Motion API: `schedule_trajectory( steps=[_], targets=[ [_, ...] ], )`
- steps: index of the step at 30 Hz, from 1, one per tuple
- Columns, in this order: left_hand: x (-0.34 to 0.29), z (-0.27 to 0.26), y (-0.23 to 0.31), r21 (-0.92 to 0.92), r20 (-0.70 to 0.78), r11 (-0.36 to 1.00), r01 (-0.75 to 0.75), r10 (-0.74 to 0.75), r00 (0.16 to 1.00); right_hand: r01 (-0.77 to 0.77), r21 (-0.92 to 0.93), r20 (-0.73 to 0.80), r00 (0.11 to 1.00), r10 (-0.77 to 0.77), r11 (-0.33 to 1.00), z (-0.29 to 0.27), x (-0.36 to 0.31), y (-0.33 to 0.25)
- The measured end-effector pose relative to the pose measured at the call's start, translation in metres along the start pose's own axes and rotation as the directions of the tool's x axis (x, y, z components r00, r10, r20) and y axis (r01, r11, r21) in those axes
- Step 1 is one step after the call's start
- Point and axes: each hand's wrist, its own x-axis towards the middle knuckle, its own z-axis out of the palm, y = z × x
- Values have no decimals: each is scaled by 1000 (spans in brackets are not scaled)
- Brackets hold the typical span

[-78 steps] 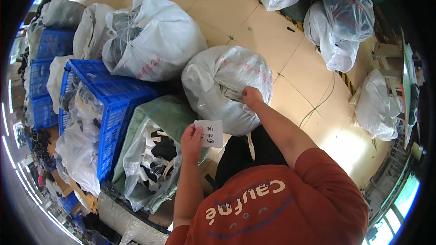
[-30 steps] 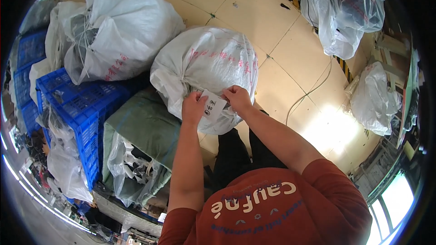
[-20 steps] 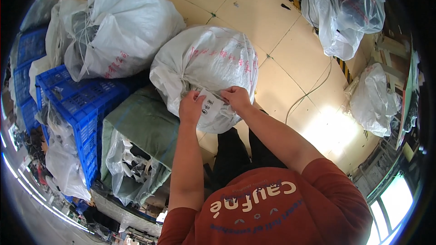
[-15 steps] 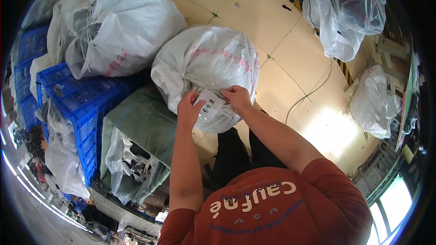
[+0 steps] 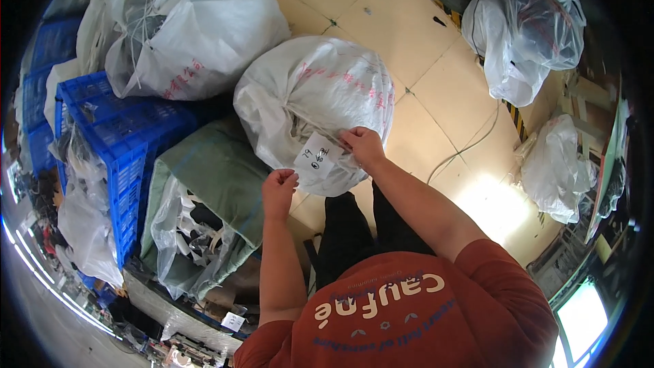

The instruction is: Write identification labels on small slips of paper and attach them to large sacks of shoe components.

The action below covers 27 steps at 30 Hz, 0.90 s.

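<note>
A big white woven sack (image 5: pixel 334 82) with red printing stands on the floor in front of me, its gathered side toward my hands. Against that side lies a white paper label (image 5: pixel 315 163) with black handwriting. My right hand (image 5: pixel 366 148) is closed in a pinch at the label's right edge, fingertips against the sack. Left of the label and apart from it, my left hand (image 5: pixel 278 194) has thumb and fingers pressed together by the sack's lower left side. Whatever that pinch may hold is too small to make out.
Another full white sack (image 5: pixel 204 34) rests at the far left, behind a blue plastic crate (image 5: pixel 126 112). A green sack (image 5: pixel 214 170) with scraps in clear plastic lies beside my left arm. White bags (image 5: pixel 504 48) stand far right, and a cable (image 5: pixel 470 148) crosses the tiled floor.
My left hand has let go of the label and drawn down and away from it, uncovering more writing. My right hand has shifted slightly right and stays at the label's edge.
</note>
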Motion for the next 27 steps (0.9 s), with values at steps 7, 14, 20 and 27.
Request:
schedule_trajectory(
  steps=[7, 14, 20, 27],
  targets=[
    [6, 0, -6, 9, -26, 998, -63, 63, 998, 10, 92, -20, 1000, -8, 996, 4, 12, 8],
    [-1, -2, -2, -33, 0, 999, -35, 35, 999, 24, 62, -76, 997, -19, 998, 8, -2, 1],
    [-7, 9, 8, 0, -14, 1000, -12, 12, 1000, 92, 75, -126, 989, -82, 993, 5, -4, 0],
    [10, 10, -14, 47, -86, 983, -179, 182, 980, 66, -106, -136, 987, -80, 992, 6, -4, -8]
  ],
)
